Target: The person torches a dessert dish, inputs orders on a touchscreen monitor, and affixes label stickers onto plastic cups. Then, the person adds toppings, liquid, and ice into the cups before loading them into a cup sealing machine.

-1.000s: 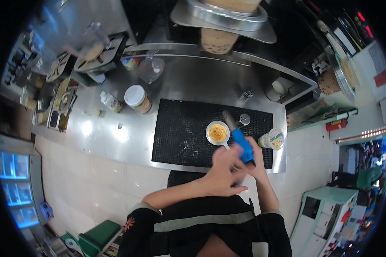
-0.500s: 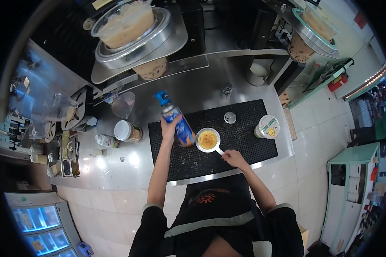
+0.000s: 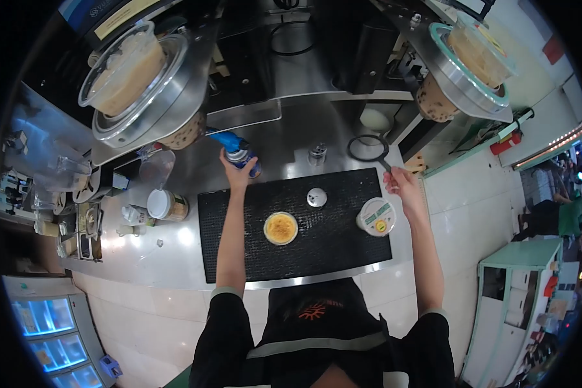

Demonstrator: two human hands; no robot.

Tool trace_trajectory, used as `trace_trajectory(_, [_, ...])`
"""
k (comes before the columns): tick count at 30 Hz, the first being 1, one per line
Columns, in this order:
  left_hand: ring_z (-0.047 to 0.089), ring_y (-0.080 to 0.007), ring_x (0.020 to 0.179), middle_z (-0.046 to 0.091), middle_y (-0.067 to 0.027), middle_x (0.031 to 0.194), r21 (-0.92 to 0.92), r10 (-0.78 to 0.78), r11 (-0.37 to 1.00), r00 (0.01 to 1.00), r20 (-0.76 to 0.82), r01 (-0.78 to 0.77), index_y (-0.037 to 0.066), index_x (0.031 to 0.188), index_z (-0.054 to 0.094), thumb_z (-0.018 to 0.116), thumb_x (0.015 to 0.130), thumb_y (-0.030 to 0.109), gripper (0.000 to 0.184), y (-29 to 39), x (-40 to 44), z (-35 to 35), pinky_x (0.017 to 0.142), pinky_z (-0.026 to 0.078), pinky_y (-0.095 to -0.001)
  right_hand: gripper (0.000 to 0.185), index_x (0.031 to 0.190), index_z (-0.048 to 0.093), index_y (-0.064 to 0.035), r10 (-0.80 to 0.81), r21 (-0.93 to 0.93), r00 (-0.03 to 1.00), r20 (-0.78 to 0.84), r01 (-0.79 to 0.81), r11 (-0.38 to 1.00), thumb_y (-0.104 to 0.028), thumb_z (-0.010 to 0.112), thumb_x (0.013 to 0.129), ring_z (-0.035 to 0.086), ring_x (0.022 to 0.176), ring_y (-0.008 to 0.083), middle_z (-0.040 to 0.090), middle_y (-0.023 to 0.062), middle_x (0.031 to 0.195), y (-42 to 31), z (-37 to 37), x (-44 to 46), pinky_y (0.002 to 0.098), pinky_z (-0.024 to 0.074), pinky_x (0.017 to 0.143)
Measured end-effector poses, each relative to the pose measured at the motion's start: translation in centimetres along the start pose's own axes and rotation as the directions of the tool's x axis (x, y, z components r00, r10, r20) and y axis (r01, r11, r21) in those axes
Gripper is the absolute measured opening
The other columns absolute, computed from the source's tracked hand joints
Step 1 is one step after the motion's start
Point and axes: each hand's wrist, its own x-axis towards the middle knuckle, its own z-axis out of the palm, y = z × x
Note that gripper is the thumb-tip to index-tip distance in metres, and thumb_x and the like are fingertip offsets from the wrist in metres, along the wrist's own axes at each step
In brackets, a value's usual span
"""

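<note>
Head: blue-topped can (image 3: pixel 235 149) in left hand (image 3: pixel 240 172)

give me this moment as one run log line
left hand: holding blue torch | right hand: holding ring by handle | yellow-topped cup: on black mat, apart from ring | shaker: on mat
</note>
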Motion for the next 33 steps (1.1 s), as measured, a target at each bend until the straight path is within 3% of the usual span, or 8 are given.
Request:
trace_trajectory(5, [0.043, -0.0256, 0.109, 0.038, -0.0179, 0.122, 0.07, 0.038, 0.997, 0.997, 0.068, -0.042, 0.003, 0.128, 0.019, 0.078, 0.061, 0.015, 0.09, 0.1, -1.4, -0.9, 0.092, 0.035, -0.0365, 0.027, 0.088, 0.058, -0.0077, 0.045, -0.076, 0.984, -0.172, -0.059, 0.995, -0.034, 0.05, 0.086, 0.05, 0.06, 0.0087, 0.057, -0.0008, 0.076, 2.2, -1.9, 9.6, 0.0226, 0.0387, 0.054])
trace_trajectory(8, [0.041, -0.0284, 0.113, 0.033, -0.0176, 0.128, 0.346, 0.039, 0.938, 0.998, -0.046, -0.021, 0.005, 0.13, 0.017, 0.074, 0.066, 0.012, 0.086, -1.1, -6.2, -3.4, 0.092, 0.036, -0.0394, 0.029, 0.092, 0.057, -0.0088, 0.093, -0.046, 0.984, -0.154, -0.101, 0.994, -0.037, 0.051, 0.085, 0.05, 0.06, 0.0095, 0.057, -0.0008, 0.079, 3.5, -2.0, 13.2, 0.0234, 0.0388, 0.053])
trace_trajectory(9, [0.041, -0.0292, 0.114, 0.032, -0.0157, 0.13, 0.153, -0.274, 0.946, 0.958, -0.088, 0.285, 0.009, 0.132, 0.016, 0.069, 0.07, 0.01, 0.081, 2.0, -8.6, -4.1, 0.092, 0.036, -0.0408, 0.032, 0.094, 0.057, -0.009, 0.103, -0.054, 0.984, -0.144, -0.112, 0.992, -0.038, 0.051, 0.084, 0.051, 0.061, 0.0102, 0.057, -0.0005, 0.081, 4.0, -2.2, 14.2, 0.0247, 0.0394, 0.055])
trace_trajectory(10, [0.043, -0.0267, 0.112, 0.033, -0.0139, 0.13, 0.103, -0.245, 0.961, 0.965, -0.097, 0.255, 0.012, 0.131, 0.02, 0.065, 0.074, 0.007, 0.073, 2.2, -11.0, -5.7, 0.09, 0.039, -0.0392, 0.033, 0.094, 0.057, -0.009, 0.133, -0.041, 0.981, -0.143, -0.14, 0.989, -0.04, 0.052, 0.083, 0.051, 0.062, 0.0102, 0.057, -0.0005, 0.082, 3.6, -2.0, 14.1, 0.0261, 0.0399, 0.056])
trace_trajectory(15, [0.052, -0.0162, 0.097, 0.053, -0.0079, 0.109, 0.153, -0.195, 0.952, 0.909, -0.369, 0.266, 0.003, 0.111, 0.049, 0.049, 0.084, 0.001, 0.027, 3.9, -23.7, -14.5, 0.082, 0.042, -0.0249, 0.029, 0.088, 0.058, -0.0059, 0.054, 0.012, 0.996, -0.069, -0.053, 0.999, -0.034, 0.053, 0.084, 0.05, 0.054, 0.009, 0.058, 0.0008, 0.074, 1.4, 0.5, 10.5, 0.0205, 0.0385, 0.053])
trace_trajectory(20, [0.053, -0.0108, 0.081, 0.058, -0.0017, 0.085, 0.036, -0.397, 0.851, 0.687, -0.609, 0.523, 0.008, 0.099, 0.055, 0.043, 0.09, 0.02, 0.019, 4.5, -33.6, -20.4, 0.068, 0.042, -0.0253, 0.032, 0.066, 0.057, -0.0041, -0.118, -0.026, 0.968, 0.222, 0.127, 0.992, -0.03, 0.055, 0.084, 0.052, 0.052, 0.0084, 0.055, 0.0014, 0.057, 1.1, 5.1, 3.6, 0.0203, 0.0392, 0.051])
trace_trajectory(24, [0.054, -0.0096, 0.08, 0.059, -0.0009, 0.085, -0.093, -0.49, 0.835, 0.658, -0.572, 0.542, 0.009, 0.099, 0.055, 0.041, 0.089, 0.018, 0.019, 4.4, -38.4, -22.2, 0.065, 0.042, -0.0239, 0.039, 0.057, 0.056, -0.004, -0.11, -0.104, 0.886, 0.451, 0.174, 0.979, -0.03, 0.052, 0.086, 0.051, 0.05, 0.0083, 0.053, 0.0023, 0.053, 3.5, 10.4, -2.9, 0.0205, 0.0408, 0.052])
trace_trajectory(33, [0.053, -0.0089, 0.082, 0.059, -0.0007, 0.091, -0.204, -0.661, 0.736, 0.622, -0.42, 0.645, 0.008, 0.1, 0.054, 0.043, 0.087, 0.011, 0.018, 5.6, -48.6, -27.5, 0.067, 0.041, -0.0231, 0.022, 0.094, 0.058, -0.002, 0.435, -0.589, 0.412, 0.801, 0.408, 0.698, -0.019, 0.049, 0.083, 0.058, 0.074, 0.0111, 0.061, 0.004, 0.08, 15.9, 11.9, -18.2, 0.0255, 0.0456, 0.069])
